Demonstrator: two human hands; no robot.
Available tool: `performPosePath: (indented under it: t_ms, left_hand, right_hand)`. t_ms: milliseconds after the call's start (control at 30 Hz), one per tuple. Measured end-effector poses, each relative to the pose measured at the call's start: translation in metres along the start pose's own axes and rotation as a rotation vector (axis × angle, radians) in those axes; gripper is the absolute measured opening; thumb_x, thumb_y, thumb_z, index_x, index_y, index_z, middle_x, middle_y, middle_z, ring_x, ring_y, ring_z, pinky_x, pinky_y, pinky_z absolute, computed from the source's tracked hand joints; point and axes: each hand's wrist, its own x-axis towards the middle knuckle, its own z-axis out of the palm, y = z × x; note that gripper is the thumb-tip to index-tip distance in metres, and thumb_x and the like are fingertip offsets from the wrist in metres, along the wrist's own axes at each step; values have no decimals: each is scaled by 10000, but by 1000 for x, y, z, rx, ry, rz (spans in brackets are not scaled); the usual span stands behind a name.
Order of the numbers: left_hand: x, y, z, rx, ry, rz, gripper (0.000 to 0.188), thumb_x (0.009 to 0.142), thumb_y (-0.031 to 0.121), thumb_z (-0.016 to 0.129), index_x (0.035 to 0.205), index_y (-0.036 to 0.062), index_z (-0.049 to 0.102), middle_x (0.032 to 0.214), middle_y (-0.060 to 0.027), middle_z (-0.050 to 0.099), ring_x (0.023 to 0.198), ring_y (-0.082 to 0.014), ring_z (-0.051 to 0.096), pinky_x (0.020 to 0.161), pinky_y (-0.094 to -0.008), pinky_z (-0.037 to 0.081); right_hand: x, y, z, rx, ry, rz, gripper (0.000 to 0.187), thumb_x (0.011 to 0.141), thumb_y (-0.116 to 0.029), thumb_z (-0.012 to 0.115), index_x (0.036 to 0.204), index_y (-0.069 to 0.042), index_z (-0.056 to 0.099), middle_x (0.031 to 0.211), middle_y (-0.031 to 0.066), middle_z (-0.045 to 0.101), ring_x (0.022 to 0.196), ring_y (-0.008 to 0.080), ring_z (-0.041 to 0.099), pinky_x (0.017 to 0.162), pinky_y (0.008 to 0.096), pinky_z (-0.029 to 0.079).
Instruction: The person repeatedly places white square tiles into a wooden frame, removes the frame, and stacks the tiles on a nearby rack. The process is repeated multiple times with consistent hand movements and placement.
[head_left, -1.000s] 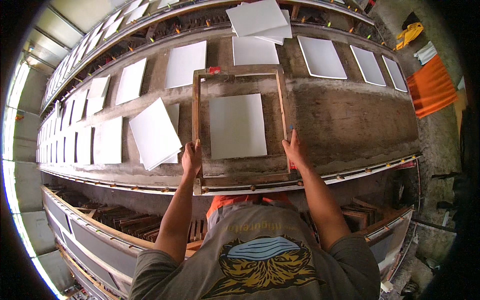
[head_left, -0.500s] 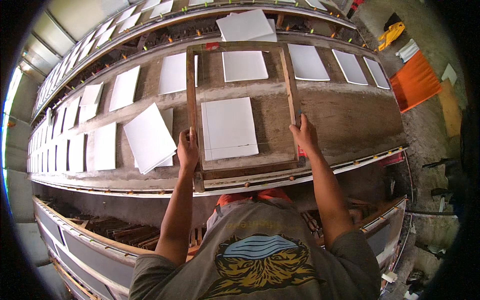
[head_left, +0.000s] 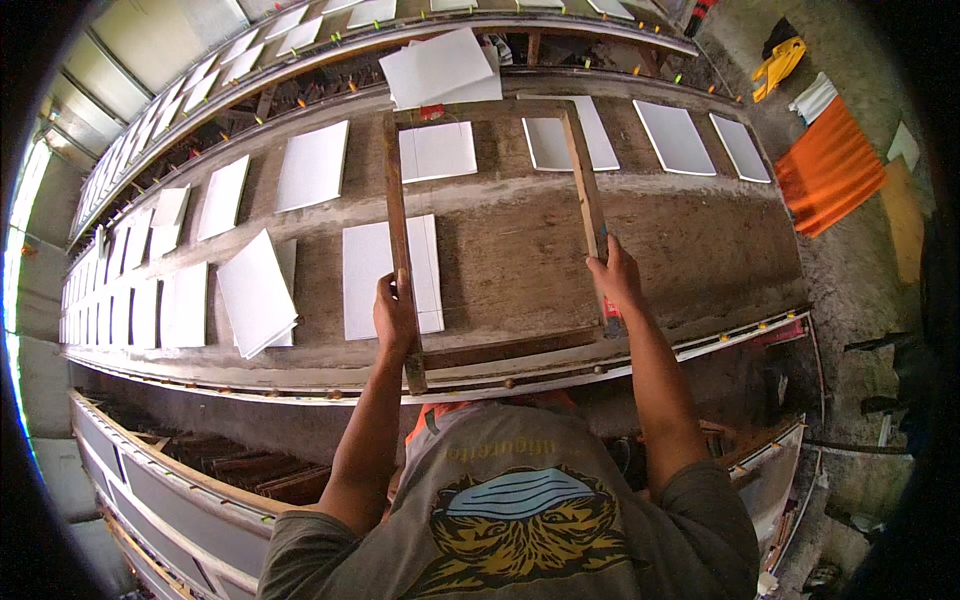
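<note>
Both hands carry a rectangular wooden frame (head_left: 398,225) by its long side bars, above a long brown worktable (head_left: 520,240). My left hand (head_left: 396,312) is closed around the left bar near its lower end. On the right bar, my right hand (head_left: 616,273) grips at about mid-height, above a small red patch. Under the left bar lies a white sheet (head_left: 367,250), partly hidden by the bar and my left hand. Through the frame's upper part a second white sheet (head_left: 438,150) shows, and the right bar crosses a third (head_left: 545,145). Thin lines show inside the frame.
To the left lies a loose stack of white sheets (head_left: 255,290), with rows of sheets beyond. More sheets (head_left: 440,68) are piled at the far edge. A pale rail (head_left: 540,384) with small pegs runs along the near edge. Orange cloth (head_left: 830,165) lies on the floor at right.
The frame has moved right along the table with both hands. The near sheet, earlier framed in its middle, now sits under the left bar. My grip on both bars stays the same.
</note>
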Motion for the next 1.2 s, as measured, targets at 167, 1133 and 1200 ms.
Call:
performPosePath:
  t_ms: [167,1133,1200]
  left_hand:
    - [-28,15,61,-1,-55,-34,572,1044,515,482,1220,-14,608,1009,-230,701,916,-378,683,811,-462,514]
    - [-71,-19,152,81,-65,-10,417,1034,422,523,1185,39,593,1034,-238,674,963,-434,649,804,-488,509]
    - [-71,-27,153,43,-93,-25,428,1037,430,510,1192,39,588,1063,-243,667,993,-434,642,826,-489,503]
  right_hand:
    - [15,80,-1,-79,66,-43,737,938,-354,676,1512,1,380,1340,252,593,1186,384,618,965,480,516]
    - [2,162,-7,102,-35,72,768,924,-410,662,1511,-5,376,1305,268,614,1181,425,614,974,489,498]
    - [-1,161,-8,120,-34,80,763,934,-389,661,1514,9,366,1325,271,597,1198,423,604,984,492,493]
